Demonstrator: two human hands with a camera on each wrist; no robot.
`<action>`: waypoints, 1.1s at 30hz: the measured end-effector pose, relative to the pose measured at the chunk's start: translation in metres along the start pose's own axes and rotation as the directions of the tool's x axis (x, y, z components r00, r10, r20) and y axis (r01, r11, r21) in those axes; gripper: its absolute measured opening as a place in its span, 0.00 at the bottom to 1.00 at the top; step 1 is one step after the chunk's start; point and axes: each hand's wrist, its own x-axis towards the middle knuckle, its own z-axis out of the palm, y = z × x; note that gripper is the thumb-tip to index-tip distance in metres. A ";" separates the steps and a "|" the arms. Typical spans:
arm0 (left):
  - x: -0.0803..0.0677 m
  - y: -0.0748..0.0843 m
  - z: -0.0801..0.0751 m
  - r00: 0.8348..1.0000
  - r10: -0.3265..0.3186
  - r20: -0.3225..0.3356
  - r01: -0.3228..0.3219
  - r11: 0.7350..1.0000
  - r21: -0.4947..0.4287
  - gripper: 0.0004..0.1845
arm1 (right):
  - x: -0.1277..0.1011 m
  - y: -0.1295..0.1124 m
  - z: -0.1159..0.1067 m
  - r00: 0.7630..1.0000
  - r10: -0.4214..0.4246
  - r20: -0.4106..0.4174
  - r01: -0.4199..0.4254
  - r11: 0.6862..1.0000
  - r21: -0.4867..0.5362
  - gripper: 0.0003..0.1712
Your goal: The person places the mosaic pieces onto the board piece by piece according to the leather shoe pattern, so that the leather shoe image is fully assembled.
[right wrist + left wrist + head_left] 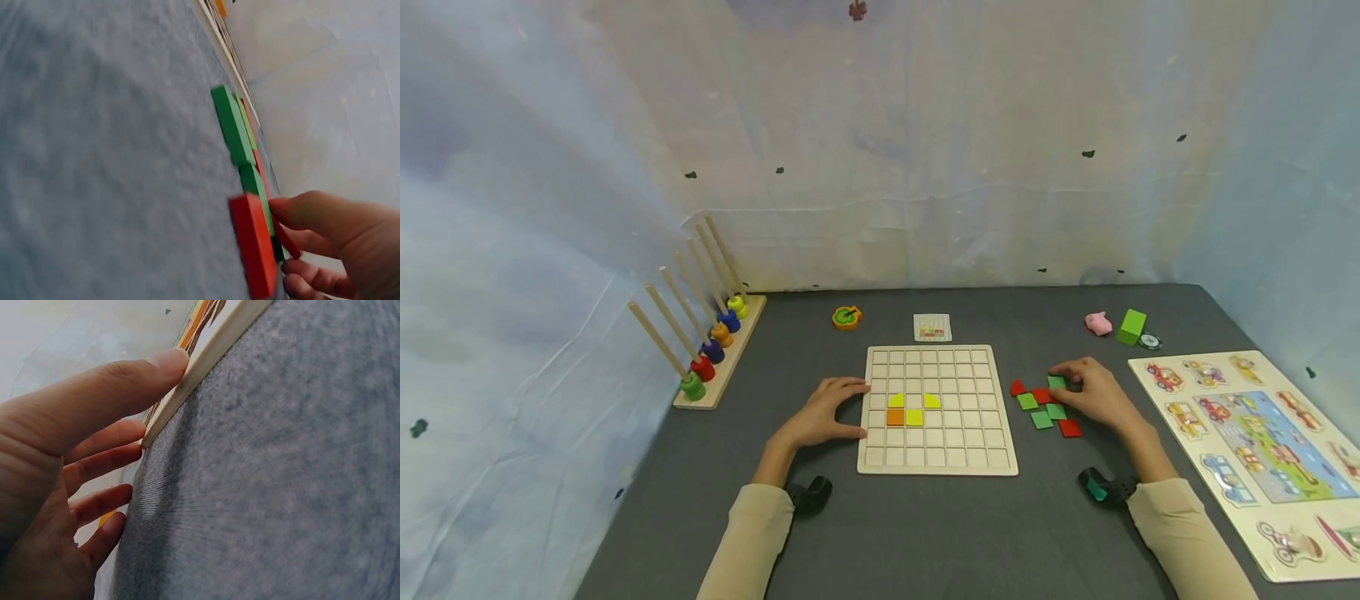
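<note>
A wooden grid board [940, 458] lies in the middle of the table. On it are an orange square tile [895, 417], a yellow square tile [913, 417] and two yellow rounded tiles. My left hand [822, 417] touches the board's left edge with thumb and index finger spread apart. To the board's right, my right hand [1097, 390] reaches over a cluster of red and green tiles. In the right wrist view, its thumb and fingers hold a tilted red tile [285, 239] by its ends. Green tiles [1042, 420] and another red tile [1071, 428] lie beside it.
A small pattern card [932, 333] lies behind the board. At left stands a peg rack [730, 362] with colored rings. A picture puzzle [1285, 533] lies at right. A pink pig [1098, 323], a green block [1131, 327] and a round orange-green toy [846, 317] sit farther back.
</note>
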 end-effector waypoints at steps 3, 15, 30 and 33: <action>0.000 0.000 0.000 1.000 -0.001 0.002 0.001 1.000 0.002 0.40 | 0.001 -0.001 0.003 0.999 0.052 -0.001 -0.052 0.999 -0.015 0.20; 0.000 0.000 0.000 1.000 -0.017 0.006 0.017 1.000 0.005 0.40 | 0.014 -0.021 0.010 0.998 0.027 -0.064 -0.025 0.999 0.023 0.18; 0.000 0.001 -0.001 1.000 -0.008 0.005 0.008 1.000 0.008 0.40 | 0.030 -0.121 0.066 0.940 -0.337 -0.063 0.341 0.903 0.260 0.18; 0.000 0.001 -0.001 1.000 -0.010 0.005 0.010 1.000 0.004 0.39 | 0.030 -0.137 0.078 0.922 -0.387 -0.028 0.378 0.878 0.294 0.17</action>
